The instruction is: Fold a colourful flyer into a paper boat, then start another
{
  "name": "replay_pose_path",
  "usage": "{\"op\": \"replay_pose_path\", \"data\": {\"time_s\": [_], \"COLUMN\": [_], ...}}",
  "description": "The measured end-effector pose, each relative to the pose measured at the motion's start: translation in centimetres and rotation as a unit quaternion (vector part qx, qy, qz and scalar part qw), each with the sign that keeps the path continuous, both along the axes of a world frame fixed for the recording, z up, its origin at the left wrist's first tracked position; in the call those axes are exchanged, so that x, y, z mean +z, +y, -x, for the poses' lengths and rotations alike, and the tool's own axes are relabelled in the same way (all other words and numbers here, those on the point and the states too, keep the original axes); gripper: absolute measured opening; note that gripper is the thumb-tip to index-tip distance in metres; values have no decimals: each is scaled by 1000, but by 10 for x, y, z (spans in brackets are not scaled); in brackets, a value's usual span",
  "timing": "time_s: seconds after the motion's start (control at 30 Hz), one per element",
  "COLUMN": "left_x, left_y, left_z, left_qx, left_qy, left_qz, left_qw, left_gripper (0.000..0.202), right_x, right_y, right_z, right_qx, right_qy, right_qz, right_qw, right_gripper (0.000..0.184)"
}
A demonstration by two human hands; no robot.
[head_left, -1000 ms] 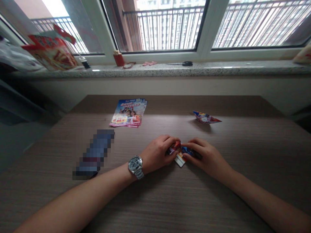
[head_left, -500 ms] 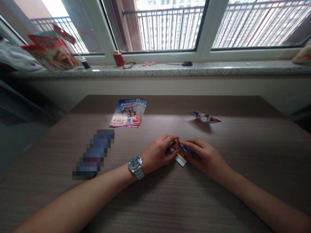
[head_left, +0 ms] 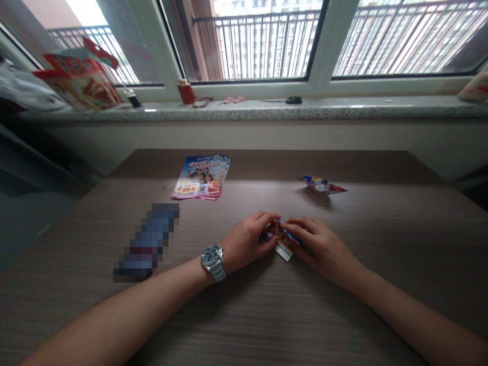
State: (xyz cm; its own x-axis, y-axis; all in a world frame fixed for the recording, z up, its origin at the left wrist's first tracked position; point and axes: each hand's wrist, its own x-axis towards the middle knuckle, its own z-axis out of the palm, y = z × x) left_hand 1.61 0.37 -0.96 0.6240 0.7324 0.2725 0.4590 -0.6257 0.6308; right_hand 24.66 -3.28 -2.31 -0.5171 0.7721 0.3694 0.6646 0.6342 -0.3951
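Left hand [head_left: 251,235] and right hand [head_left: 320,245] grip a partly folded printed leaflet [head_left: 284,247] between them on the tabletop [head_left: 244,320], hiding most creases from me; pixelation obscures the phone-like slab [head_left: 148,241].

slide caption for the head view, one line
Left hand and right hand holding printed paper at a table, flyers farther back.

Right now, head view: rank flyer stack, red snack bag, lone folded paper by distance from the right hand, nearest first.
1. Lone folded paper: just beyond the right hand, on the table.
2. Flyer stack: farther left, on the table.
3. Red snack bag: far left, on the windowsill.
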Motion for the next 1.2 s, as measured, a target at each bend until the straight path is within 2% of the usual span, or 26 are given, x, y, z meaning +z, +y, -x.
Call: {"op": "replay_pose_path", "data": {"time_s": [0.33,0.83,1.2], "left_x": [1,0,2], "left_y": [0,-1,-1], "left_z": [0,0,-1], "left_qx": [-14,-6,-7], "left_qy": [-6,-2,2], "left_qz": [7,17,19], "left_qw": [1000,1000,1000], "left_gripper": [36,36,29], "right_x": [-3,3,7], "right_y": [1,-1,-1], "right_z": [2,1,3], "right_qx": [-30,-8,2], "right_qy": [24,-7,7], "right_qz": [5,13,12], "right_qw": [999,1000,1000], "right_gripper": [33,31,28]}}
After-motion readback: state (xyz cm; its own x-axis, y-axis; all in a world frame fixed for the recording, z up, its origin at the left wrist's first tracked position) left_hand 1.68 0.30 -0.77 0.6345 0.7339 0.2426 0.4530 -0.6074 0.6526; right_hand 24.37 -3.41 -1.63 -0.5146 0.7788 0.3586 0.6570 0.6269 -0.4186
